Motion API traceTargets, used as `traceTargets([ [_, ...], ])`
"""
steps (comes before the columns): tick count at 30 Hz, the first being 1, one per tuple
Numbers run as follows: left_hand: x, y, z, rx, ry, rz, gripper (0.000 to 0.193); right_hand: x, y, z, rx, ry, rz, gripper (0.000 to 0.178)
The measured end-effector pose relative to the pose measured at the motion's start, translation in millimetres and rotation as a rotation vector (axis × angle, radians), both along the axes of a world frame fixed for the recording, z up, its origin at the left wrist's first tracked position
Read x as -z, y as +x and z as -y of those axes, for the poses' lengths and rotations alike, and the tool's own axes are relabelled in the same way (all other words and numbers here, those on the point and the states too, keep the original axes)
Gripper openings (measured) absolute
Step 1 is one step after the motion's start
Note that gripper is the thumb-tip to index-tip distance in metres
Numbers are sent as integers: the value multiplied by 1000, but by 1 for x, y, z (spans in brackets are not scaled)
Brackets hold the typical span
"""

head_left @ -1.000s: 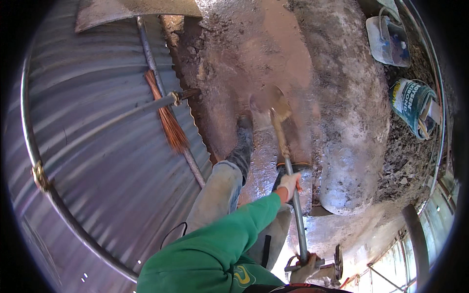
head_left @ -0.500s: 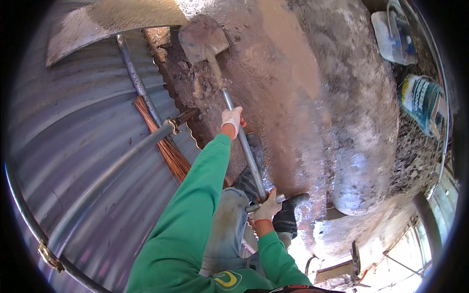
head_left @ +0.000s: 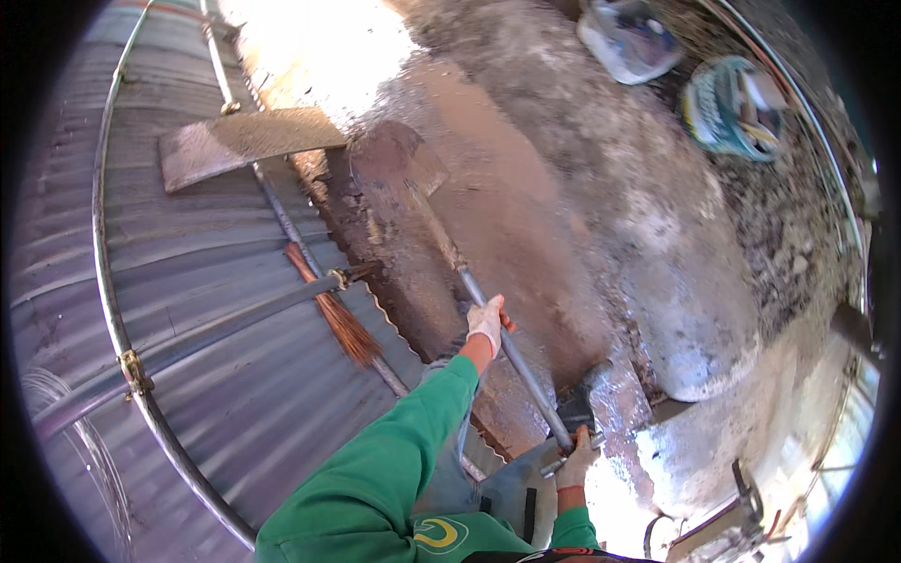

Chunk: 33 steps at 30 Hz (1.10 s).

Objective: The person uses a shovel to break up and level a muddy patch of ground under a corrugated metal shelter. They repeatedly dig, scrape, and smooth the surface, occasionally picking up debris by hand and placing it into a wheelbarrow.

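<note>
A long shovel (head_left: 437, 227) with a metal shaft slants across the middle of the head view. Its mud-coated blade (head_left: 392, 161) lies flat on the wet brown ground at the far end. My left hand (head_left: 486, 324), in a pale glove, is closed around the shaft about midway. At the near end my right hand (head_left: 576, 460), gloved too, grips the crosswise T-shaped handle. Mud and lumps of soil (head_left: 374, 225) lie beside the blade, along the edge of the corrugated metal sheets (head_left: 206, 328). Part of my boot (head_left: 580, 394) shows near the handle.
Metal pipes (head_left: 230, 324) joined by clamps cross the sheets at left. A bundle of thin copper-coloured rods (head_left: 338, 314) and a dirty board (head_left: 249, 145) lie there too. At the far right stand a green bucket (head_left: 718, 113) and a clear plastic container (head_left: 629, 42).
Both hands have moved nearer and to the right with the shovel's shaft, while its blade has drawn back a little over the mud. The view has shifted, and my legs stand differently.
</note>
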<state>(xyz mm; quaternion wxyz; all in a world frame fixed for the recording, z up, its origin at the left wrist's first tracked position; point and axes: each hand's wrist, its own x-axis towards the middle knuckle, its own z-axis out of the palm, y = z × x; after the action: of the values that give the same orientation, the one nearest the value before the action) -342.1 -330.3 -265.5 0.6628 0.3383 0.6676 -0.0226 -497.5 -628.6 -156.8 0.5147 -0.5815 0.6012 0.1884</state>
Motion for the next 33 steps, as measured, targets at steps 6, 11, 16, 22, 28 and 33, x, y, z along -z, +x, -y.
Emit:
traceTargets([
  [6,-37,-65,238,156,-193,-66,23,-80,-108,206,207,-1,-2,28],
  [11,-83,-120,438,720,-239,22,9,-137,-213,340,395,26,-10,33],
  [16,-127,-95,581,1075,-101,295,45,-187,-261,456,978,570,-213,37],
  [22,-126,-71,608,919,-305,190,50,-189,-218,507,345,141,-158,27],
  [28,-78,-93,467,285,-416,148,19,-178,-111,417,-18,-106,77,25],
  [33,-41,-114,333,-76,-324,75,27,-166,-21,279,-100,29,283,14],
])
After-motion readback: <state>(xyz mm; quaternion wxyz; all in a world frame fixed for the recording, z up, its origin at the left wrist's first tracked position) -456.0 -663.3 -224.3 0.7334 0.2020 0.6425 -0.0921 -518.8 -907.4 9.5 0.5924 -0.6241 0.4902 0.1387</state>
